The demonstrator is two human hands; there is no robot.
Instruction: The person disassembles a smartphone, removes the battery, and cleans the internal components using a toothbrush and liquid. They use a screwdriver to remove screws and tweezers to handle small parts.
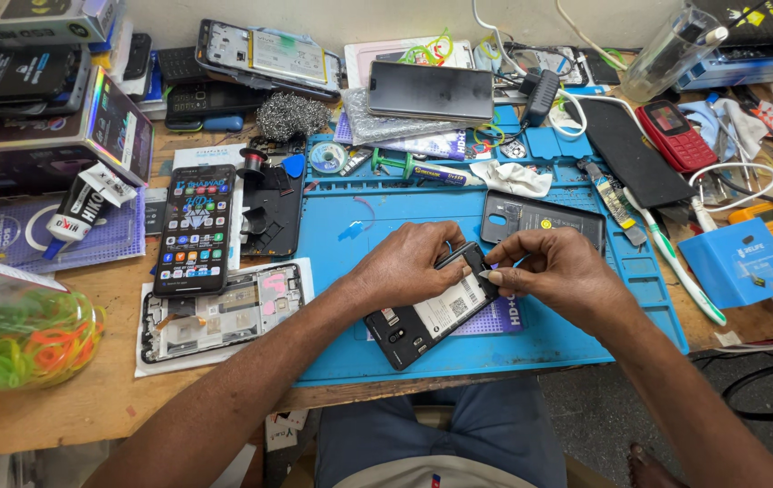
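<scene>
Head view: left hand [407,265] grips the opened phone [430,312] at its upper end; right hand [556,271] pinches a small part against it, above the blue mat [531,348].

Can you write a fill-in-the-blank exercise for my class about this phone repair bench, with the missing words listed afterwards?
1. Both hands, the left hand and the right hand, work on an opened black phone lying on a ____ rubber work mat.
2. The clear plastic jar at the left edge holds coloured rubber ____.
3. The small red keypad phone lies to the ____ of the mat.
4. The lit black smartphone lies face ____.

Missing words: blue; bands; right; up
</scene>
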